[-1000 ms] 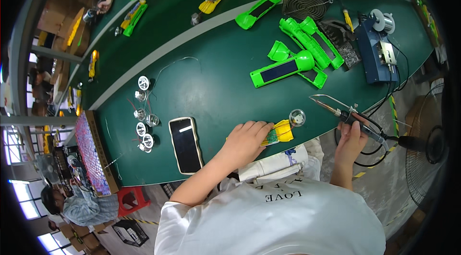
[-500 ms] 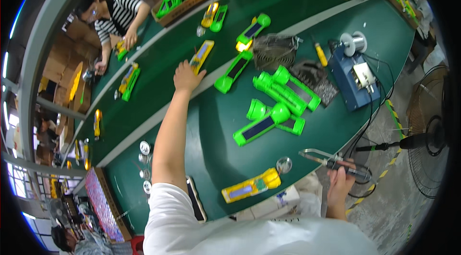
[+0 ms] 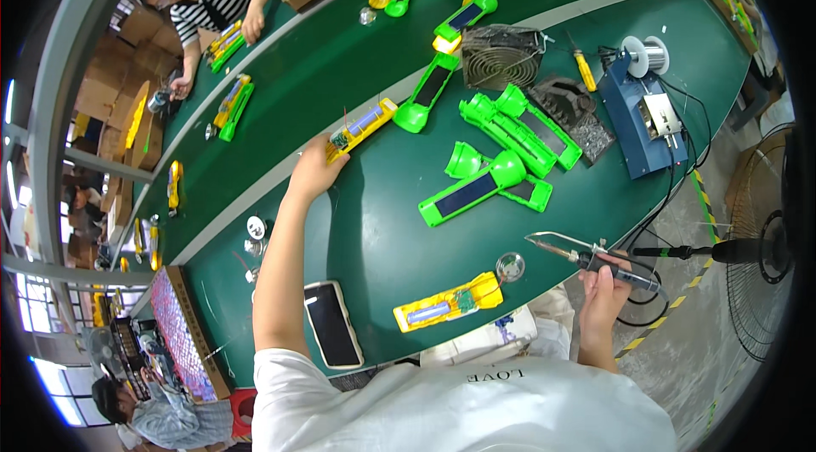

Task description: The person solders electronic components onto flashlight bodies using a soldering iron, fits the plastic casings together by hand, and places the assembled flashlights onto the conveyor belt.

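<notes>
My left hand (image 3: 314,170) grips one end of a yellow torch housing (image 3: 367,124) that carries a battery, a small circuit board and a thin red wire. It sits over the near edge of the grey strip. Low on the right, my right hand (image 3: 600,303) is closed round the black handle of a soldering iron (image 3: 625,272), whose thin tip points left. A second yellow housing (image 3: 425,313), with a battery and board inside, lies near the front edge beside a round clear lens (image 3: 510,267). Green torch casings with dark panels (image 3: 469,193) are piled mid-bench.
A blue soldering station (image 3: 631,133), a solder spool (image 3: 646,56), a square fan (image 3: 501,59) and a yellow-handled screwdriver (image 3: 584,71) stand at the right. A phone (image 3: 333,324) lies near my left arm, by round reflectors (image 3: 255,227). Across the belt, a person handles torch parts.
My left hand has drawn the yellow housing off the belt, toward me. The phone shows more fully. The soldering iron stays in my right hand.
</notes>
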The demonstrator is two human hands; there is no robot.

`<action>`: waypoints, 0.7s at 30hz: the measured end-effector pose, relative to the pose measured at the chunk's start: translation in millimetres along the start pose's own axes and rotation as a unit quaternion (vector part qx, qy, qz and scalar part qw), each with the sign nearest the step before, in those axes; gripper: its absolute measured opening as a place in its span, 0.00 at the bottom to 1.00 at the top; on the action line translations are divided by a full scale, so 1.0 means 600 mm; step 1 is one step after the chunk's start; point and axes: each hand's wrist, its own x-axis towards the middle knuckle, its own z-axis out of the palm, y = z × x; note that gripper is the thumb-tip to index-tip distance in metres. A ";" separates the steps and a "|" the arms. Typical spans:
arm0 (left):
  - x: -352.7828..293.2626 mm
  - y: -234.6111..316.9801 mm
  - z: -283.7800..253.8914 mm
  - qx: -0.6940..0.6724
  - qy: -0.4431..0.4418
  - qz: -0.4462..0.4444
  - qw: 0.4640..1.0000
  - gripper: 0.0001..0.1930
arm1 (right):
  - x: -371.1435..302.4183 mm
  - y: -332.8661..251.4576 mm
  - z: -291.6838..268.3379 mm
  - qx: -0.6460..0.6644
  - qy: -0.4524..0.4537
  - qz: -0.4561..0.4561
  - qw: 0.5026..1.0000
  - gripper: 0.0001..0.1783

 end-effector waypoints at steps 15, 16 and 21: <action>-0.133 0.258 0.036 0.002 0.061 0.253 0.966 0.30 | -0.018 -0.053 0.005 0.003 0.026 -0.032 0.999 0.08; -0.129 0.269 0.055 0.015 0.062 0.265 0.962 0.32 | -0.019 -0.056 0.004 0.001 0.024 -0.033 0.999 0.08; -0.121 0.276 0.121 0.065 0.043 0.238 0.968 0.27 | -0.025 -0.058 -0.018 0.001 0.040 -0.065 0.997 0.10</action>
